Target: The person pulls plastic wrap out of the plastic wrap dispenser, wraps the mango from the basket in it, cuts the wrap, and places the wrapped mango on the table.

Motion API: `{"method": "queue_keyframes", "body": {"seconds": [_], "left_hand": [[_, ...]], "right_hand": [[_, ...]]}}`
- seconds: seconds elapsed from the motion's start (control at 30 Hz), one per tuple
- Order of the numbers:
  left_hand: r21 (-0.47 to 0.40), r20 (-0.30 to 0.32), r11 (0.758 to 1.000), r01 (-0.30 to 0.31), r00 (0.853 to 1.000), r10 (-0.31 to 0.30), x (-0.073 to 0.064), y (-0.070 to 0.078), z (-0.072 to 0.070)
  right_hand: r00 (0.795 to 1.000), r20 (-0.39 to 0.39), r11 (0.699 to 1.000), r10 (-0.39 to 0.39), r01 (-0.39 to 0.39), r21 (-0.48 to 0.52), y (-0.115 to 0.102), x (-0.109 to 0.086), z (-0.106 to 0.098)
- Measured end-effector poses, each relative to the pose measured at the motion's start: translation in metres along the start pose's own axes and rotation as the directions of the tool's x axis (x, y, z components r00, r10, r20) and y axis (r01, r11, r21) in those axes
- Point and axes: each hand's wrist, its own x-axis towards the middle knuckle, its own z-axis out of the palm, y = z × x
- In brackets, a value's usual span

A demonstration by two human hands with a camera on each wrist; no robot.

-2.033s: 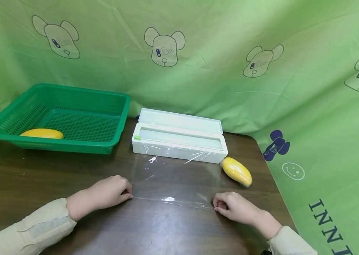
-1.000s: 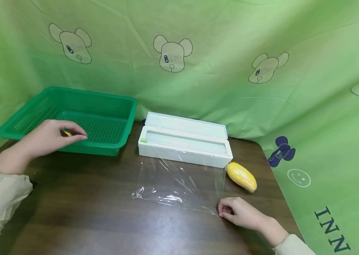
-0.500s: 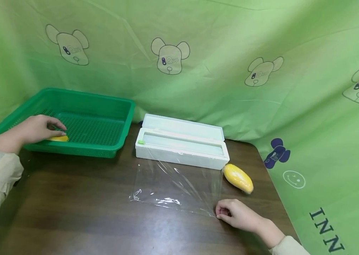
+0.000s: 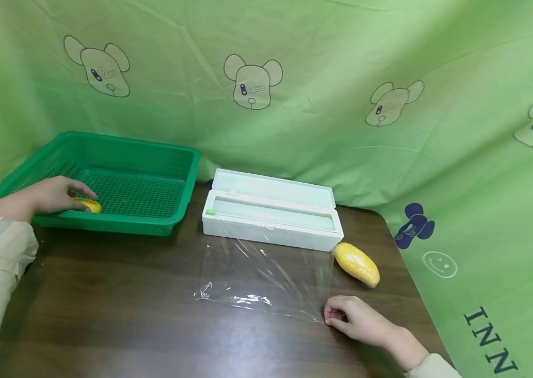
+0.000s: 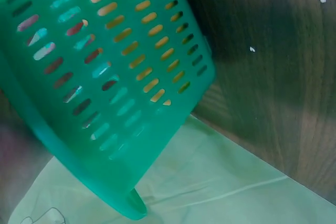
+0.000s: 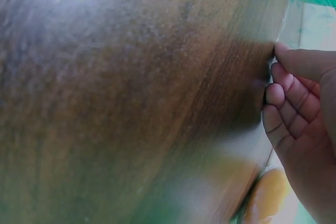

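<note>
My left hand (image 4: 55, 195) reaches over the near rim of a green plastic basket (image 4: 186, 181), its thumb and fingers round a yellow mango (image 4: 91, 205) inside. The left wrist view shows yellow only through the slots of the basket (image 5: 128, 145) wall; the grip is hidden there. With thumb and fingertips, my right hand (image 4: 359, 321) pinches the near right corner of a sheet of cling film (image 4: 266, 278). This sheet runs from a white cling film box (image 4: 271, 233) with its lid up. Its near left corner lies loose and crinkled.
A film-wrapped mango (image 4: 356, 264) lies at the box's right end, also partly seen past the hand in the right wrist view. The dark wooden table (image 4: 119, 310) ends at a green curtain (image 4: 323, 142) behind and to the right. A green slider (image 4: 210, 211) sits on the box.
My left hand has let go of the film's left corner, moved left into the basket and come down round the mango. The right hand has kept its pinch on the film.
</note>
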Motion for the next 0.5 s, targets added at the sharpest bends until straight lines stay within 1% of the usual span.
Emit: {"method": "queue_keyframes", "body": {"seconds": [0.13, 0.27, 0.4, 0.5], "left_hand": [[-0.001, 0.021, 1.0, -0.002, 1.0, 0.002, 0.004, -0.003, 0.0], [0.023, 0.055, 0.999, -0.029, 0.998, 0.028, 0.007, -0.008, 0.0], [0.03, 0.09, 0.998, -0.059, 0.994, 0.056, 0.01, -0.013, 0.0], [0.029, 0.102, 0.997, -0.065, 0.993, 0.062, 0.012, -0.017, 0.0]], "right_hand": [[1.0, 0.007, 1.0, 0.014, -0.014, 0.005, 0.0, -0.001, -0.003], [1.0, 0.011, 1.0, 0.004, -0.004, 0.001, 0.001, -0.001, -0.003], [1.0, 0.009, 1.0, -0.013, 0.013, -0.008, 0.001, -0.001, -0.004], [1.0, 0.006, 1.0, -0.022, 0.022, -0.012, 0.0, 0.0, -0.004]]}}
